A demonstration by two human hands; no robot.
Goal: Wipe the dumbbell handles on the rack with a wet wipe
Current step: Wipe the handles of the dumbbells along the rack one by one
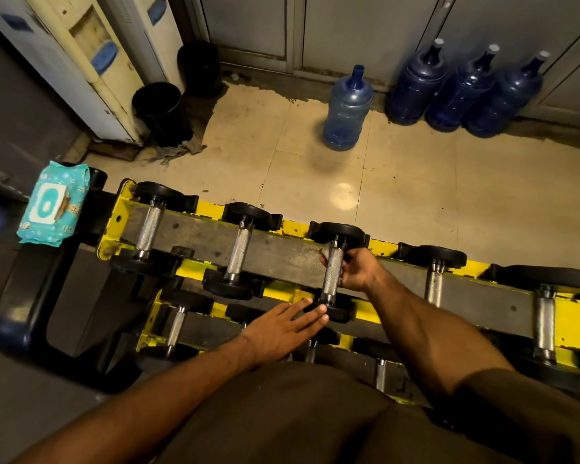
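Because it lies nearest, left hand (283,324): open and flat, fingers straight and a little spread, the fingertips touching the near black plate (335,313) of the held dumbbell.
Lower tier: one dumbbell (178,326) lies at the left end; more handles show partly under the arms.
Right hand (355,269): curled round the dumbbell handle (332,277), fingers on the right side and thumb on the left side.
Wet wipe: a small pale bit (322,252) shows at the thumb, against the handle; I cannot tell surely if it is the wipe.
Held dumbbell: third from the left on the top tier, lying across the rack, its far plate (337,231) at the back rail.
Rack (211,209): yellow, paint chipped, running from left to right.
Other top-tier dumbbells: two to the left (148,226) (240,249) and two to the right (434,272) (544,316), all with bare metal handles.
Pack of wipes (56,204): turquoise, lying on a black frame (24,296) just beside the left end of the rack.
Floor (416,195): beige tiles, shiny.
Cloth (178,150): crumpled on the floor, near the bins.
Bins: two black ones (163,112) (200,67), beside the water dispensers (81,61).
Light blue bottle (347,112): standing alone on the tiles.
Dark blue bottles: three (416,85) (462,92) (506,95), side by side at the far wall.
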